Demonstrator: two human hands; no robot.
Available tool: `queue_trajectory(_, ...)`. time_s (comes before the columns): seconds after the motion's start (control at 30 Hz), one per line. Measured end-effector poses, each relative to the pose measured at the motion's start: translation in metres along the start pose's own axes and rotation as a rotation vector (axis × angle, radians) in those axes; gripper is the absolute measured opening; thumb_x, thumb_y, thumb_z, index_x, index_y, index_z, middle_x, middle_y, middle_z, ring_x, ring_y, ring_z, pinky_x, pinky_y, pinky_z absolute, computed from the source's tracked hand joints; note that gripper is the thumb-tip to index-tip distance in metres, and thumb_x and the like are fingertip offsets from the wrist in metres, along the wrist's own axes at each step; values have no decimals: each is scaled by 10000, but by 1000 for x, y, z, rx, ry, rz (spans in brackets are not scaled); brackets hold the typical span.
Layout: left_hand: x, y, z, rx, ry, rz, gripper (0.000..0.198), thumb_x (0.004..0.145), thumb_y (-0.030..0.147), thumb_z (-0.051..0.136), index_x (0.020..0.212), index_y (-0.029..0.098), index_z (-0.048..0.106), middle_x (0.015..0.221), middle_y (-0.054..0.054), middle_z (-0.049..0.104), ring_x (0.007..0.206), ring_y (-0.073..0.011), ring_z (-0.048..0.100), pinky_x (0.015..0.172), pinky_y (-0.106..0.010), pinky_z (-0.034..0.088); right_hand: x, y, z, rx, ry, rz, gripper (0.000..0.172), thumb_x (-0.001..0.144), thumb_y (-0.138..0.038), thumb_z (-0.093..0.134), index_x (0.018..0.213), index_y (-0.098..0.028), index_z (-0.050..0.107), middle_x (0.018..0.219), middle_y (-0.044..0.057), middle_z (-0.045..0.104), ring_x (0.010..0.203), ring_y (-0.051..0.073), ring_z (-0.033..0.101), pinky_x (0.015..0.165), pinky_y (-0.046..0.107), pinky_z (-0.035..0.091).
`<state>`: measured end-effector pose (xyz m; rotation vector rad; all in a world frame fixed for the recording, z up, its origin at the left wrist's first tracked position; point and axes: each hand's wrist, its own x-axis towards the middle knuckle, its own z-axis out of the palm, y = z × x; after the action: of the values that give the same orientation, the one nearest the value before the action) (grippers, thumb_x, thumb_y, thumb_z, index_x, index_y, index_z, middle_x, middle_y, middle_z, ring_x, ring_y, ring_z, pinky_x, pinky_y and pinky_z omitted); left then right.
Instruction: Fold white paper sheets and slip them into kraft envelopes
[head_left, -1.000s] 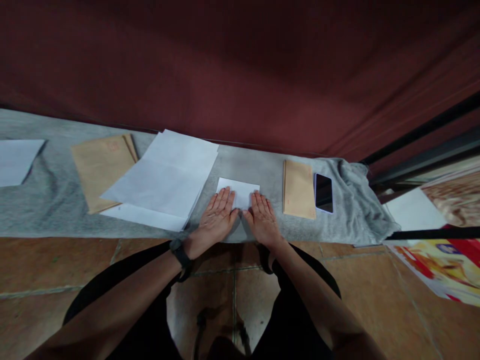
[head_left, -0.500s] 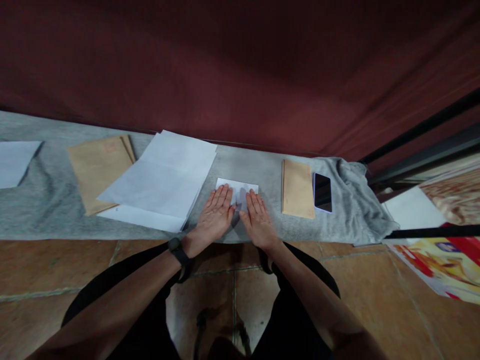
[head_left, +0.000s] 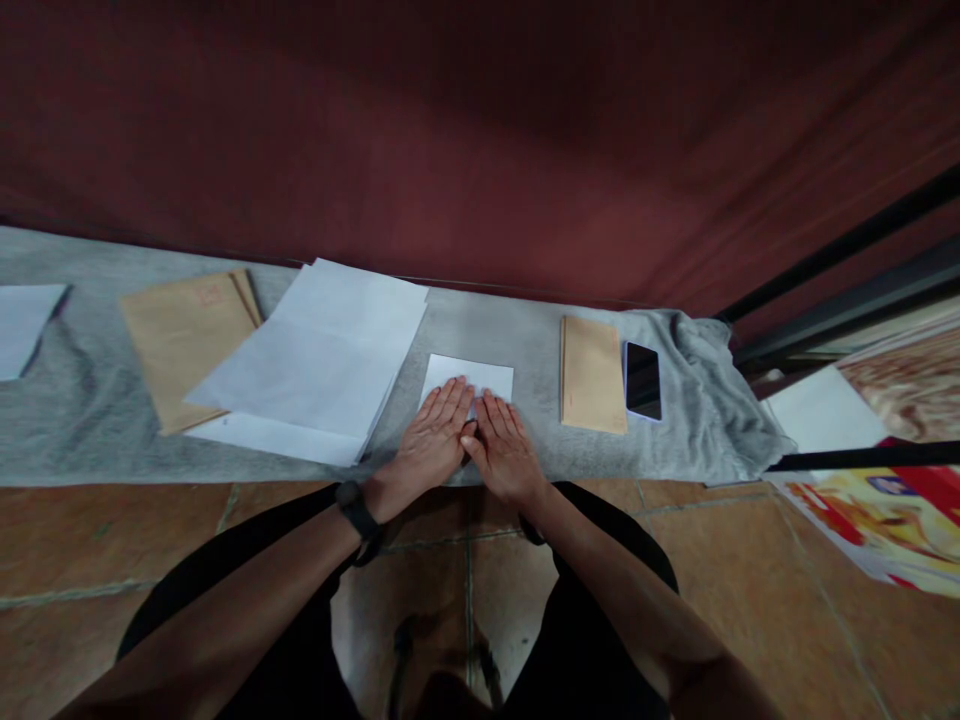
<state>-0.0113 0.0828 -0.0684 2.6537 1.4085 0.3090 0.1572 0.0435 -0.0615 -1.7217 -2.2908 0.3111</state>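
Observation:
A small white folded paper (head_left: 471, 369) lies on the grey cloth in front of me, its lower part covered by my hands. My left hand (head_left: 436, 437) rests flat on the paper's left side, fingers stretched out. On the right side lies my right hand (head_left: 508, 447), also flat with its fingers extended. The two hands touch or nearly touch at the thumbs. Neither one grips anything.
A pile of large white sheets (head_left: 330, 350) overlaps brown envelopes (head_left: 187, 335) on the left. Another white sheet (head_left: 26, 325) is at the far left. More brown envelopes (head_left: 592, 375) lie beside a phone (head_left: 643, 381) on the right. A dark red surface (head_left: 450, 150) rises behind.
Both hands have slid slightly down the paper towards me and closer together, uncovering more of its top part. The view has shifted slightly.

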Motion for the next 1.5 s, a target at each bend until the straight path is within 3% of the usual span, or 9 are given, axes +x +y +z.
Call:
queue_trajectory(0.5, 9, -6, -3, 36, 1, -161, 628, 1057, 340, 325, 1620, 63, 304, 1720, -175, 231, 1610, -272, 173, 1316, -468, 204, 3, 7, 7, -135, 113, 29, 686, 1097, -519, 346, 1606, -59, 362, 1688, 177, 325, 1575, 288, 307, 1296, 480, 245)
queue_trajectory(1.13, 14, -10, -4, 2, 96, -302, 731, 1053, 454, 318, 1583, -49, 314, 1683, -272, 259, 1598, -342, 211, 1295, -534, 236, 9, 22, -1, -135, 139, 131, 702, 1095, -495, 374, 1595, -3, 357, 1669, 224, 345, 1565, 316, 320, 1280, 489, 275)
queue_trajectory(1.27, 13, -6, -10, -7, 123, -256, 683, 1062, 408, 275, 1585, -30, 323, 1678, -254, 297, 1602, -325, 204, 1300, -534, 233, 11, 20, -5, -112, 131, 152, 676, 1102, -464, 359, 1598, -5, 351, 1677, 220, 330, 1577, 310, 295, 1284, 490, 268)
queue_trajectory(1.5, 14, 11, -10, -85, 48, -14, 629, 1017, 240, 279, 1613, 38, 291, 1695, -186, 316, 1612, -252, 178, 1307, -487, 244, 15, 12, -9, 25, 61, 27, 613, 1115, -437, 250, 1650, -141, 283, 1705, 114, 316, 1596, 237, 260, 1301, 488, 263)
